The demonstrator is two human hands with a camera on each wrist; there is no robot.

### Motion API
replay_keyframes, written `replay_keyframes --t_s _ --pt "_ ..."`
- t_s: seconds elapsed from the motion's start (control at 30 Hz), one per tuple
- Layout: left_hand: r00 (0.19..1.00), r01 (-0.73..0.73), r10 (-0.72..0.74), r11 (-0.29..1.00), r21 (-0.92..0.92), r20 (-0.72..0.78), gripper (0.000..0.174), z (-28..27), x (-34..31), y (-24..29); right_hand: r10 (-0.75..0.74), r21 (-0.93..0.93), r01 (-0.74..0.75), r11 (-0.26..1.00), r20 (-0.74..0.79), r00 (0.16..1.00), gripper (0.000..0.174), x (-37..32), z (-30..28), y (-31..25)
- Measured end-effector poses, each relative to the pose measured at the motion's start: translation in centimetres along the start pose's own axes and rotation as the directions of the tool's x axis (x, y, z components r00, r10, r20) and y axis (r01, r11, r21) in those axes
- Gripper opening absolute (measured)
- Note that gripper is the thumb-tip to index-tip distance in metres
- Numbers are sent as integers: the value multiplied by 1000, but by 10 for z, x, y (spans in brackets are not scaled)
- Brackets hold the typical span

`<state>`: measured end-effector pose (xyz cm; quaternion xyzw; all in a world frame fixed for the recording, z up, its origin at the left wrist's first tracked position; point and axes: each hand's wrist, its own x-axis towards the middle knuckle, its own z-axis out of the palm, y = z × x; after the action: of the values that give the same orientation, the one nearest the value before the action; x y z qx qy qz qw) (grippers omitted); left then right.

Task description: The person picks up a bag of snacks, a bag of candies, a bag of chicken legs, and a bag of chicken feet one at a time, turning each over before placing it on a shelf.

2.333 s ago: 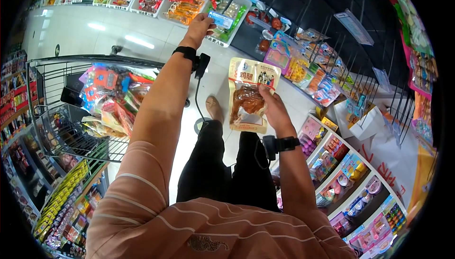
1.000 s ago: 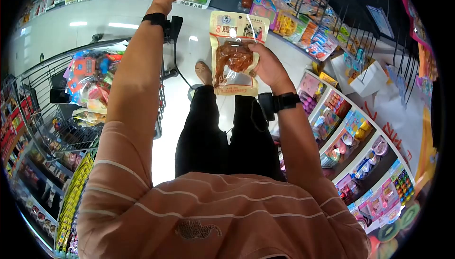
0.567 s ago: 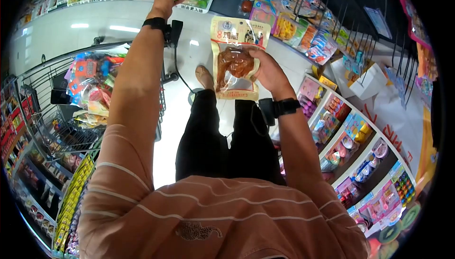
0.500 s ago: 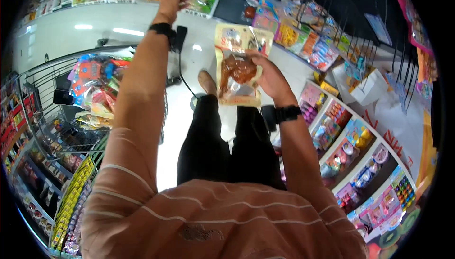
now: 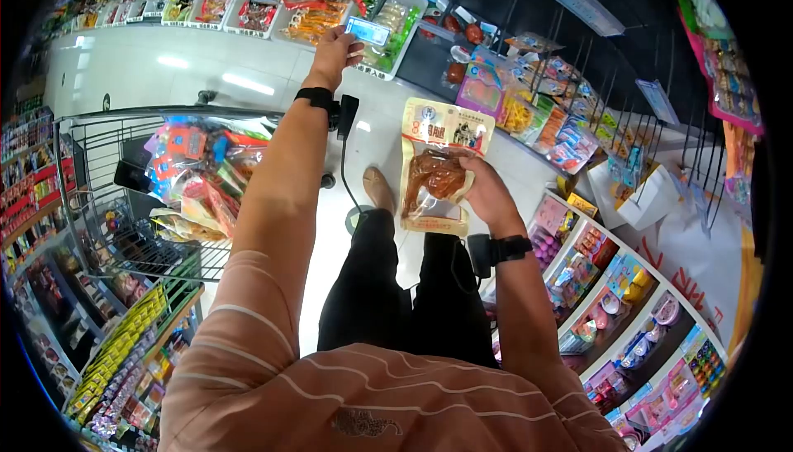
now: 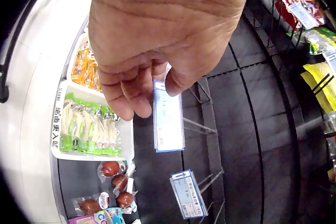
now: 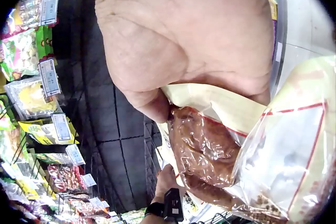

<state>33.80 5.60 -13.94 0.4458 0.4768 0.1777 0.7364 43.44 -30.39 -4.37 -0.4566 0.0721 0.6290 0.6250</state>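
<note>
My right hand [image 5: 490, 193] grips a vacuum-sealed chicken leg pack [image 5: 435, 173] by its right side, thumb over the front. The pack is cream with a clear window on the brown meat, upright in front of my legs. In the right wrist view the chicken leg pack [image 7: 205, 145] bulges under the palm. My left hand [image 5: 332, 57] reaches out to the shelf and pinches a blue-and-white price tag [image 5: 368, 31] between thumb and fingers. In the left wrist view this price tag [image 6: 168, 121] hangs below the thumb, beside a white bin [image 6: 94, 153] of green-and-white packets.
A shopping cart [image 5: 124, 113] loaded with bagged snacks stands at the left. Hooks and price tags [image 5: 585, 7] jut from the dark shelf at the upper right. A white rack [image 5: 615, 287] of toys and sweets is close by my right arm.
The head view has tilted and come back, so everything shifts up in the frame, then down again. Both hands keep their holds on the price tag and the chicken leg pack.
</note>
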Motion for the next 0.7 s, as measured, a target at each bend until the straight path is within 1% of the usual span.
replay_keyframes --t_s 0.07,0.17,0.27,0.3,0.37,0.4,0.43,0.47,0.5,0.53,0.6,0.67,0.7 --pt "1000 -3 4 1000 17 -11 26 1 -2 2 14 0 -14 1000 -26 1000 33 -2 3 -3" --pt "995 6 -7 1000 -7 -95 39 9 -18 10 8 16 -7 1000 -42 999 33 -8 17 -11" --pt "999 14 -16 998 56 36 45 9 -46 13 -59 -2 59 998 7 998 32 -5 15 -13" --pt "990 59 -63 997 40 128 46 13 -59 13 -63 12 63 998 4 998 32 -2 12 -14" --pt "943 145 -145 989 23 300 49 14 -94 14 -71 45 70 997 9 997 32 4 8 -12" --pt "922 159 -161 987 37 352 49 19 -113 15 -46 36 45 998 23 999 34 4 9 -15" --pt "899 172 -178 984 50 400 50 26 -137 14 -52 31 52 998 14 999 34 5 12 -18" --pt "859 249 -235 968 30 455 53 34 -170 11 -53 26 53 998 7 999 35 5 16 -19" --pt "831 300 -260 954 -2 492 51 34 -180 3 -56 18 56 998 -1 998 35 6 19 -19" --pt "834 296 -262 955 8 486 49 33 -189 -4 -45 27 45 999 -1 999 36 10 18 -18" --pt "852 285 -256 958 5 458 45 35 -202 -10 -168 -236 181 955 74 983 36 17 14 -16" --pt "877 285 -252 958 -21 409 40 38 -219 -6 -81 -64 85 994 73 994 35 16 23 -17" --pt "888 272 -221 960 -72 403 36 38 -221 -8 -37 23 35 999 73 997 35 15 27 -18"
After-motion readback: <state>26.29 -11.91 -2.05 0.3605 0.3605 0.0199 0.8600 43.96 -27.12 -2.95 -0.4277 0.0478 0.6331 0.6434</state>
